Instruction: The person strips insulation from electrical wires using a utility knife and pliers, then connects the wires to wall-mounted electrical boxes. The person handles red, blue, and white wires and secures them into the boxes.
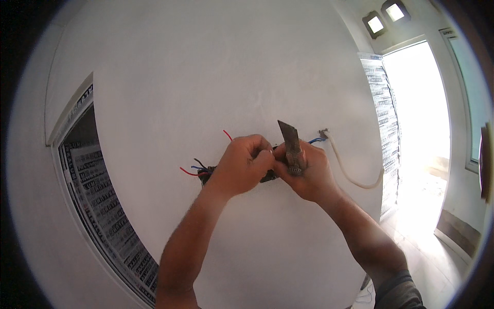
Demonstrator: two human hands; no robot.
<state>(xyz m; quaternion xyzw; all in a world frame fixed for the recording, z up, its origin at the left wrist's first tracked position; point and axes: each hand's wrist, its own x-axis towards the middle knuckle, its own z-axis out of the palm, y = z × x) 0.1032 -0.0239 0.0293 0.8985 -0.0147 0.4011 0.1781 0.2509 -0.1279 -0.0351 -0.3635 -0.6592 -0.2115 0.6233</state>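
Note:
My left hand (242, 166) and my right hand (307, 172) meet in front of a dark wall box (206, 175) set in a white plastered wall (206, 77). My right hand is closed around a worn utility knife (290, 143) whose blade points up. My left hand pinches something thin at the knife, probably a wire; the fingers hide it. Red wires (227, 135) and blue wires (316, 139) stick out around the hands. More red, blue and dark wire ends (191, 170) poke out left of the box.
A white cable (355, 180) hangs in a loop from a small hole (323, 134) in the wall at right. A window frame with printed protective film (98, 206) is at left. A bright open doorway (419, 134) lies at right, with floor below it.

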